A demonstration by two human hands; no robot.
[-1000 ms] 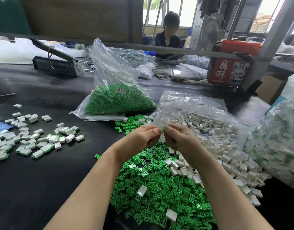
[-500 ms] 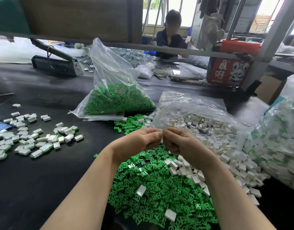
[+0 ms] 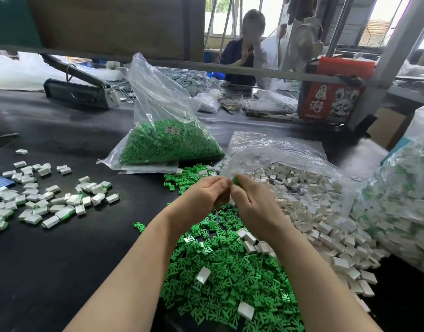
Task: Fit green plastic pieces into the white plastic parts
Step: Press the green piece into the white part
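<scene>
Head view: I pinched a green piece (image 3: 235,181) between my left hand (image 3: 201,200) and right hand (image 3: 254,204); light, stiff, best gripped by its edges.

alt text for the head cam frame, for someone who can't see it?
Two bare hands meet over a black table: the right hand pinches a green piece against the curled left hand. Below lies a loose green pile, with white parts spilling from a bag at right and assembled pieces scattered left.

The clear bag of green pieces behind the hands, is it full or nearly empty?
Partly full: the bag of green pieces holds a mound in its bottom; its upper half is empty crumpled plastic.
</scene>
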